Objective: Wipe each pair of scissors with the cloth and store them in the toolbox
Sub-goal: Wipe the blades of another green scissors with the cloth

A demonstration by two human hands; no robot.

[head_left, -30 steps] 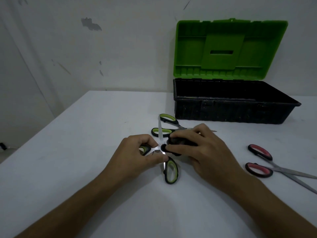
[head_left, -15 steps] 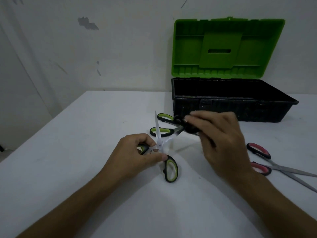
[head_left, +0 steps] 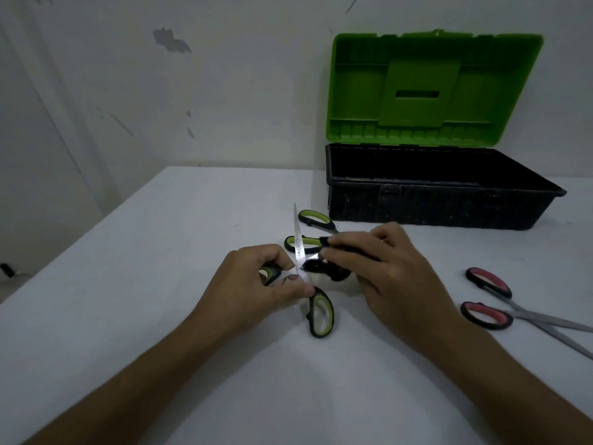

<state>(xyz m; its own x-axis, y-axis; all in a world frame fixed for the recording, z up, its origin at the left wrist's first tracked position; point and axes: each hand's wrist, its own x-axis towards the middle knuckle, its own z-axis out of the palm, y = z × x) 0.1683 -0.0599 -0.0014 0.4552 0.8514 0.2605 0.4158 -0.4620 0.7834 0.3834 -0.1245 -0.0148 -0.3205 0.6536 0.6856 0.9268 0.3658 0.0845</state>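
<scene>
On table (head_left: 128,316): left hand (head_left: 253,284) grips green scissors (head_left: 321,316); right hand (head_left: 378,264) pinches black cloth (head_left: 324,268) on blade.

White table (head_left: 128,316), black toolbox (head_left: 433,210), green-handled scissors (head_left: 309,231), pink-handled scissors (head_left: 491,300)

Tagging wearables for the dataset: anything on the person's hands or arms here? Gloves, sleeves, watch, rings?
Nothing worn that shows. The left hand and the right hand are bare, no gloves. Both forearms are bare down to the bottom edge of the head view, so no sleeve cuff is in sight. No watch, band or ring is visible, though the light is dim and the right hand is slightly blurred.
</scene>
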